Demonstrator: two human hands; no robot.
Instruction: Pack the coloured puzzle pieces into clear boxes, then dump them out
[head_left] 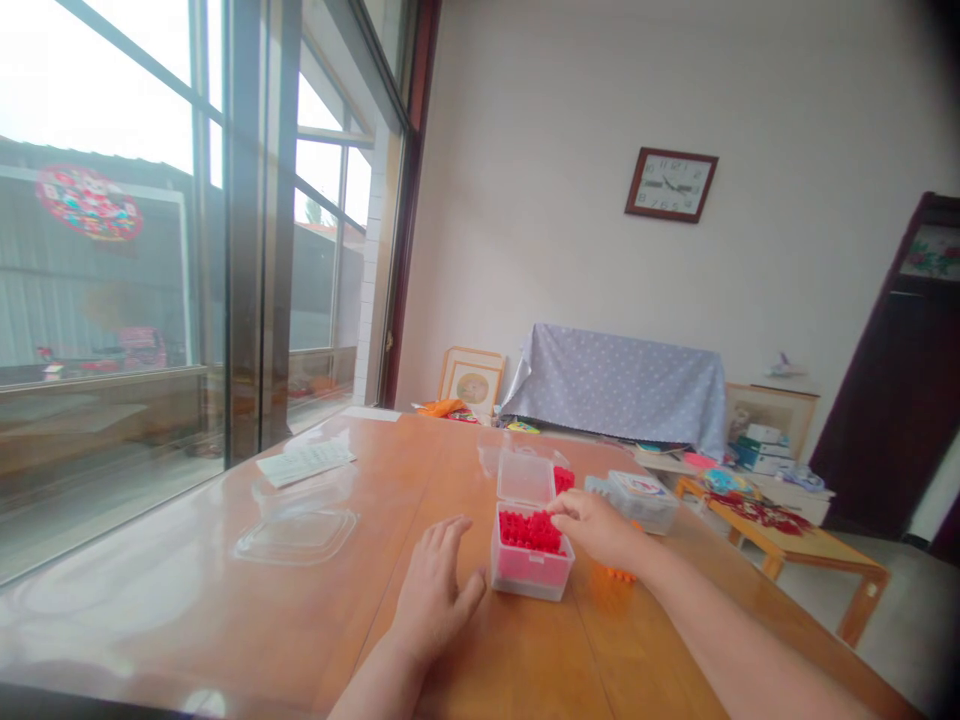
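Note:
A small clear plastic box (529, 575) full of red pieces stands on the wooden table (225, 620), its hinged lid (526, 479) tipped up behind it. My left hand (435, 588) lies flat on the table just left of the box, fingers stretched out, thumb near the box's side. My right hand (596, 527) rests at the box's right rim, fingers curled over the red pieces; whether it holds one is hidden. Small orange pieces (619, 574) lie on the table under my right wrist.
A clear plastic lid (297, 533) and a printed sheet (306, 464) lie to the left near the window. Another clear box (643, 499) stands behind my right hand. A low table (810, 548) with clutter is at right, a covered piece of furniture (615, 385) behind.

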